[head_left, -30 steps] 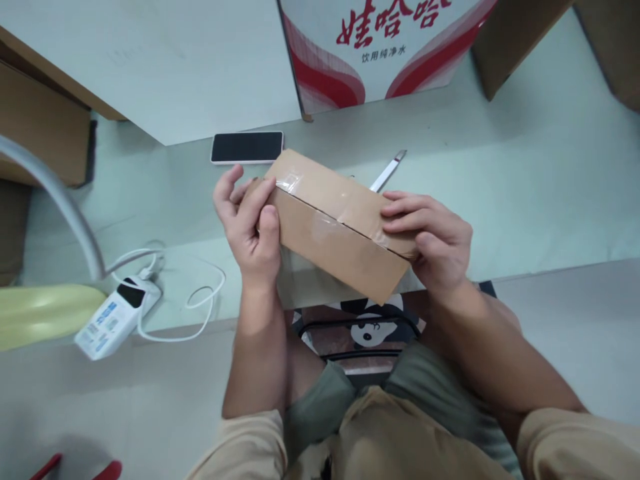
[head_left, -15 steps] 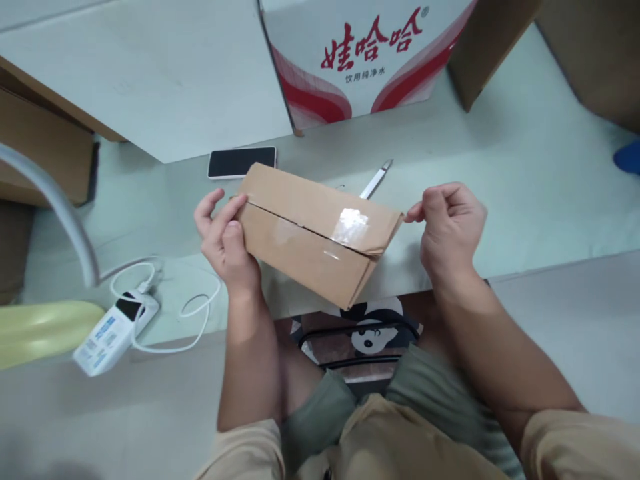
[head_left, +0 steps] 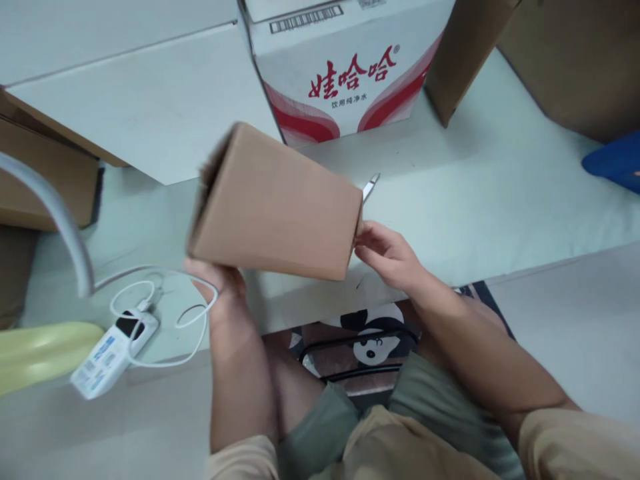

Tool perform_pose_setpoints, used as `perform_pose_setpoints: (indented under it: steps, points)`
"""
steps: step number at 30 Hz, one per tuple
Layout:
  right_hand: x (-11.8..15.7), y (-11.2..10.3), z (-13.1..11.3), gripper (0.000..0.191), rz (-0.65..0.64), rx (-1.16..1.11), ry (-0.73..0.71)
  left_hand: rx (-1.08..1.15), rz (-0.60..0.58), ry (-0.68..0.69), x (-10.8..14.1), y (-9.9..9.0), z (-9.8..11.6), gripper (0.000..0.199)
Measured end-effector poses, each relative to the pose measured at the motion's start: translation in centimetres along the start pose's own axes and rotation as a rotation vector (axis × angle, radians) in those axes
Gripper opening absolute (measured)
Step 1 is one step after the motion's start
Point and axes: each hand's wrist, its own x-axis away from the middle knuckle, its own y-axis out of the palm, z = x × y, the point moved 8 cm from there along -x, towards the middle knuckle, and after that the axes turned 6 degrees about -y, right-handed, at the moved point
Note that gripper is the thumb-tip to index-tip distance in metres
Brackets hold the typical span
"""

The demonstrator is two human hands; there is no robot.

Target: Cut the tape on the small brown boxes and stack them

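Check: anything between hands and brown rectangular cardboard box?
Nothing visible: left hand meets the brown rectangular cardboard box at its lower left, right hand at its right end. The slim white tool lies beyond it.

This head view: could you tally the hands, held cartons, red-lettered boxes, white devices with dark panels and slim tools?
Left hand and right hand: 2
Held carton: 1
Red-lettered box: 1
White device with dark panel: 1
Slim tool, partly hidden: 1
Total: 6
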Motion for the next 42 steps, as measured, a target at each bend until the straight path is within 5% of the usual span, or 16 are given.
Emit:
perform_pose_setpoints:
  steps: [3, 7, 13, 19, 23, 28, 31, 34, 37, 39, 42]
  points:
    - [0.4, 0.9, -2.3, 0.043, -0.037, 0.196, -0.222, 0.083, -0.042, -0.323, 0.5, 0.9, -3.2, 0.027]
    - [0.7, 1.2, -3.6, 0.054, -0.048, 0.32, -0.317, -0.042, -0.377, -0.515, 2.2, 3.4, -5.7, 0.049]
    - [0.7, 0.8, -3.6, 0.049, -0.034, 0.276, -0.311, -0.25, -0.658, -0.564, 4.6, 4.7, -7.1, 0.035]
    - [0.2, -0.1, -2.7, 0.043, 0.016, 0.258, -0.266, -0.625, -0.923, -0.601, 7.2, 5.4, -7.0, 0.052]
    - [-0.3, -0.4, -1.7, 0.049, 0.021, 0.301, -0.207, -0.793, -0.849, -0.353, 5.5, 5.6, -6.1, 0.051]
    - [-0.6, 0.4, -1.7, 0.049, -0.084, 0.236, -0.181, -0.307, -0.418, 0.391, 3.2, 4.1, 0.0, 0.054]
    - [-0.7, 1.2, -1.4, 0.05, -0.2, 0.152, -0.171, -0.185, -0.5, 0.675, 5.0, 4.3, 1.9, 0.06]
    - [-1.4, 0.3, 0.3, 0.055, -0.14, 0.144, -0.102, -0.181, -0.548, 0.764, 6.2, 4.8, 2.4, 0.055]
    - [-2.2, -2.3, 2.8, 0.052, 0.032, 0.585, 0.052, -0.151, -0.521, 0.809, 6.7, 4.8, 2.7, 0.047]
    - [-2.5, -3.2, 4.0, 0.05, 0.013, 0.917, 0.17, -0.161, -0.49, 0.813, 6.7, 4.8, 2.6, 0.048]
    - [-2.6, -3.3, 4.6, 0.043, -0.076, 1.108, 0.277, -0.181, -0.436, 0.78, 6.4, 4.6, 2.3, 0.053]
